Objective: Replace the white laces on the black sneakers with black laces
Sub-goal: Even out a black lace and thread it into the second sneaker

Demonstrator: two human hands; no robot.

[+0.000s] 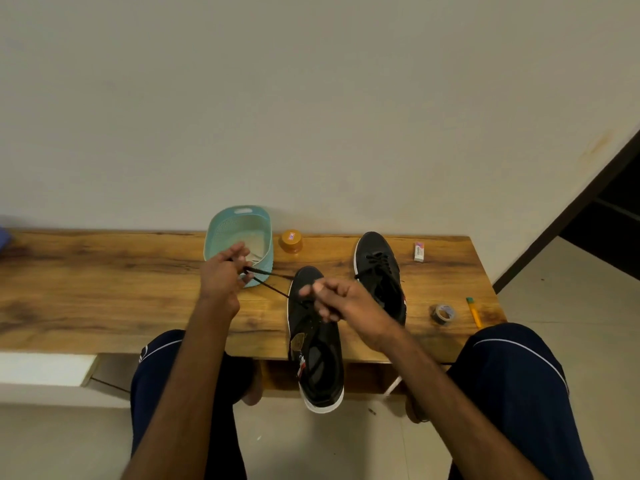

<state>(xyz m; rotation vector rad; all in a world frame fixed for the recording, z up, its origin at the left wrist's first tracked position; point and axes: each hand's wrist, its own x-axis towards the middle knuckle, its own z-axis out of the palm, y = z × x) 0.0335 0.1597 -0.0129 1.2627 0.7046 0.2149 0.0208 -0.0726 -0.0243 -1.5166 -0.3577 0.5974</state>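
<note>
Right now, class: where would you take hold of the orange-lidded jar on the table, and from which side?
Probably grip the round lid of the orange-lidded jar from above or from the right: it stands upright, and the teal basket crowds its left.

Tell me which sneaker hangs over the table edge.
The nearer sneaker; its heel overhangs the edge. The far sneaker lies fully on the table.

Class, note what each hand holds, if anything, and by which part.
The left hand grips the black lace by its loose length. The right hand curls over the near sneaker at its eyelets; any hold cannot be told.
</note>
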